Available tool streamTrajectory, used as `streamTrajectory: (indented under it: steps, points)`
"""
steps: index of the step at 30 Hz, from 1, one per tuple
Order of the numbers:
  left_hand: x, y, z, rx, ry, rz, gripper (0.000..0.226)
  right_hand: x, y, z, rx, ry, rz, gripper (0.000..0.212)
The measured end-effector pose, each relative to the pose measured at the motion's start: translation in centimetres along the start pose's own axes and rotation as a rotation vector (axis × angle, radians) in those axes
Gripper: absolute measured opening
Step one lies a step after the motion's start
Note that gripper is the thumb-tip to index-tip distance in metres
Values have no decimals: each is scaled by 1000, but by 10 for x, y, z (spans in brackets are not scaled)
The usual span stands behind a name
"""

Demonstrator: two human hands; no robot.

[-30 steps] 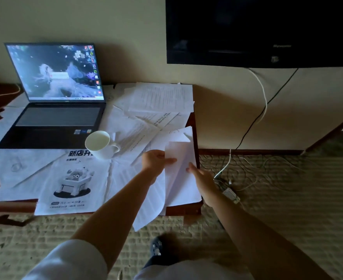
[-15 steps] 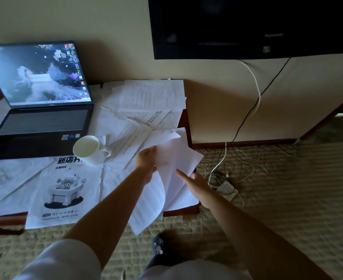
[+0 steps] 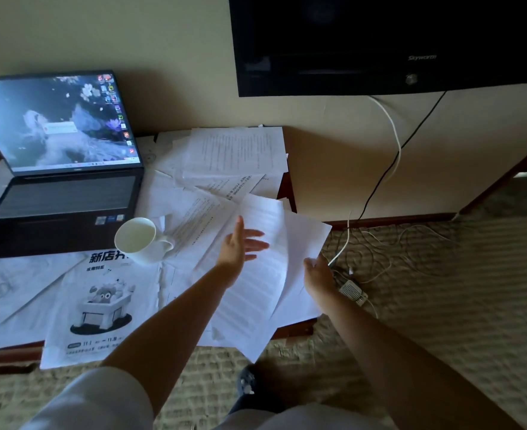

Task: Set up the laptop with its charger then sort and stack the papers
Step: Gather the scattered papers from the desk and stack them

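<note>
An open laptop [image 3: 60, 169] with its screen lit stands on the left of the low table [image 3: 298, 327]. Loose printed papers [image 3: 234, 150] cover the table's right half. My left hand [image 3: 240, 243] hovers with straight, spread fingers over a curved lined sheet [image 3: 256, 274] at the table's right front. My right hand [image 3: 316, 270] grips the right edge of a plain white sheet [image 3: 305, 237] that lies just behind the lined one. A white charger brick [image 3: 353, 292] with tangled cables lies on the floor mat, right of the table.
A white mug [image 3: 141, 240] stands in front of the laptop, on the papers. A flyer with a cartoon figure [image 3: 101, 302] overhangs the table's front edge. A black television [image 3: 380, 41] hangs on the wall, with cables [image 3: 395, 150] trailing down to the floor.
My left hand has let go of the sheet and spread its fingers. The two sheets have fanned out to the right, and my right hand has moved to the right sheet's edge.
</note>
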State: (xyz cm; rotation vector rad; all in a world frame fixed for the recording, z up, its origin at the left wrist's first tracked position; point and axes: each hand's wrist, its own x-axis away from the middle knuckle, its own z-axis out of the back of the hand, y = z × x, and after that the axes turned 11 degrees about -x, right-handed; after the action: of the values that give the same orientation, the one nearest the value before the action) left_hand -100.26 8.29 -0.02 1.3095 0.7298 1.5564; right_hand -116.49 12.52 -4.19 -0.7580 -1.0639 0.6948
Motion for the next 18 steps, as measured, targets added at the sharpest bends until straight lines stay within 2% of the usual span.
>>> streamTrajectory:
  steps: [1, 3, 5, 7, 10, 15, 17, 18]
  points:
    - [-4, -4, 0, -151, 9, -7, 52, -2, 1, 0, 6, 5, 2, 16]
    - [-15, -18, 9, -569, 126, -40, 29, -5, 1, 1, 30, 31, 10, 14]
    - [-25, -34, 22, -884, 136, -12, 34, -6, 0, 1, 24, 40, 5, 15]
    - [-30, -44, 31, -1015, 125, 27, 47, -6, -1, 0, 16, 36, -4, 19]
    - [-36, -43, 34, -1098, 117, 13, 61, -4, -3, -5, 11, 29, -24, 24]
    - [-39, -41, 32, -725, 21, 151, 75, -3, -8, -12, -73, 43, -58, 30]
    - [-35, -42, 31, -762, -51, 137, 73, -2, -9, -11, -86, 43, -62, 34]
    - [-33, -43, 31, -836, -43, 107, 63, -1, -11, -11, -110, 31, -61, 37]
